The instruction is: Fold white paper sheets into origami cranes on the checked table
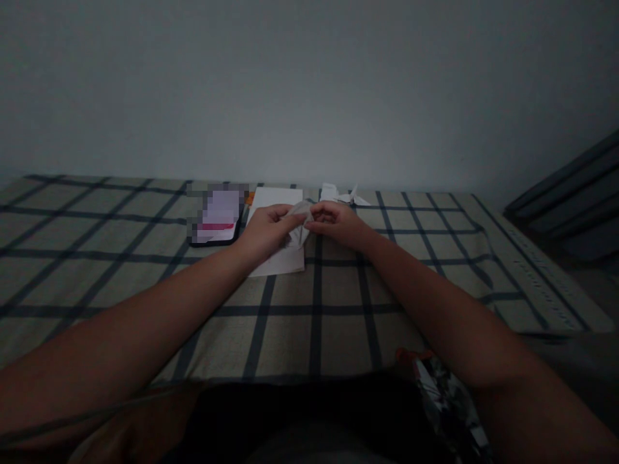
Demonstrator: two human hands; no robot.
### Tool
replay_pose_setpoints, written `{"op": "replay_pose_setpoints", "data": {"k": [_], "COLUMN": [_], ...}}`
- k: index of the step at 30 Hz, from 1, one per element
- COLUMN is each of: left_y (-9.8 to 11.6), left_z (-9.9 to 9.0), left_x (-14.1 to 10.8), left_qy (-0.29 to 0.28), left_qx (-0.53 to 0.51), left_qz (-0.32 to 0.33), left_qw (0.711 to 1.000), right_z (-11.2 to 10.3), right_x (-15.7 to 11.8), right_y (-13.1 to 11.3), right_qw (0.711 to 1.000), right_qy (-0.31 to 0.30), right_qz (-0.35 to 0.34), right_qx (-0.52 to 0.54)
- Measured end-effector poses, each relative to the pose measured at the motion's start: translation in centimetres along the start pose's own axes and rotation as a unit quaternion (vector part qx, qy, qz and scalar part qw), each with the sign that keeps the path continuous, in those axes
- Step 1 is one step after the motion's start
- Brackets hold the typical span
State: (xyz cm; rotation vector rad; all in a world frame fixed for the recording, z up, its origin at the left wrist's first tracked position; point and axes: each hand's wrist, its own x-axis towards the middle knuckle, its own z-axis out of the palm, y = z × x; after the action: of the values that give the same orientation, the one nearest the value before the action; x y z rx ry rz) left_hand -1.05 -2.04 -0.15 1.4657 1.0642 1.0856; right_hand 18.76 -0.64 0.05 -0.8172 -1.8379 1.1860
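A small folded piece of white paper (300,236) is held up between my two hands, over a plaid-covered table. My left hand (267,233) grips its left side, thumb pressed across the front. On the right edge, the thumb and fingertips of my right hand (338,223) pinch the paper. Below and behind my left hand lie white sheets of paper (278,263), partly covered by the hand and the folded piece. Just beyond my right hand are folded white paper pieces (345,195), one with pointed tips.
A phone (220,216) with a lit, partly blurred screen lies left of the sheets. An orange item (250,198) shows beside it. The checked tablecloth (145,277) runs back to a plain wall (309,90). Dark grey folded fabric (570,200) is at the right.
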Motion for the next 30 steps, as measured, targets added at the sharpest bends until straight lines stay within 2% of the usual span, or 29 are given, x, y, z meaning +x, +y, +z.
{"op": "replay_pose_setpoints", "data": {"k": [4,10,17,24,30], "left_y": [0.1,0.4,1.0,0.8,0.7], "left_z": [-0.1,0.2,0.5,0.4,0.2], "left_x": [-0.2,-0.4,-0.6,-0.4,-0.3], "left_qy": [-0.017,-0.027,-0.034,-0.027,-0.055], "left_qx": [-0.046,-0.052,-0.055,-0.028,-0.071], "left_qz": [-0.012,0.003,-0.009,0.008,-0.018], "left_qw": [0.999,0.998,0.998,0.999,0.996], "right_z": [-0.3,-0.5,-0.3,-0.4,-0.4], "right_x": [0.1,0.2,0.3,0.2,0.1], "right_y": [0.3,0.4,0.6,0.7,0.3], "right_qw": [1.0,1.0,0.998,0.998,0.993], "right_qy": [0.011,0.025,0.034,0.017,0.041], "right_qz": [-0.013,-0.003,-0.021,-0.022,-0.034], "right_qx": [-0.01,-0.018,-0.039,-0.062,-0.105]}}
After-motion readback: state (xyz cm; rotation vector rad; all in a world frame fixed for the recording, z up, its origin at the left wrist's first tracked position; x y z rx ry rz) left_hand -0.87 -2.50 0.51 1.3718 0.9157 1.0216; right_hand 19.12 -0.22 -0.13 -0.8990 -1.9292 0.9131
